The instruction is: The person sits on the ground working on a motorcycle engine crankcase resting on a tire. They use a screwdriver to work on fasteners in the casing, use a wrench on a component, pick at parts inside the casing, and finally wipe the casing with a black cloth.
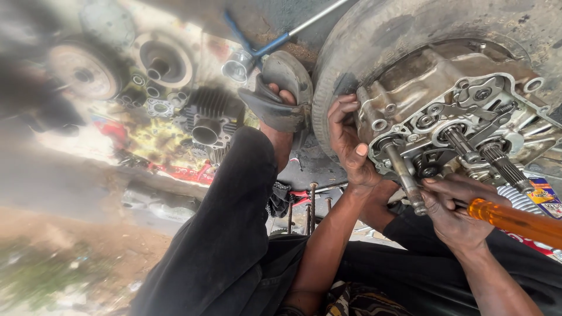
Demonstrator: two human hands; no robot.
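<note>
On the ground, seen from above by a seated person in black trousers, an open grey metal engine case [462, 117] with exposed gears and shafts rests inside a worn rubber tyre [374, 41] at the upper right. The left hand [351, 143] grips the left edge of the engine case, fingers curled over the metal rim and thumb pressed against the case's side. The right hand [453, 213] sits just below the case, clenched around a screwdriver with a translucent orange handle [515, 221]; the handle runs out toward the lower right, and the tool's tip is hidden behind the fingers. A long steel shaft [404, 175] sticks out of the case between the two hands, touching or nearly touching the right hand's knuckles.

A raised knee and a foot in a worn grey sandal [281, 93] rest against the tyre's left side. Beyond the foot lies a socket wrench with a blue grip [257, 50]. To the upper left, on a colourful printed sheet [146, 140] spread over the ground, sit a black finned engine cylinder [211, 117], a round clutch assembly [167, 58], and a round metal wheel part [82, 70], slightly blurred. Several long rusty bolts [310, 205] stand upright near the person's thigh, between the legs.
</note>
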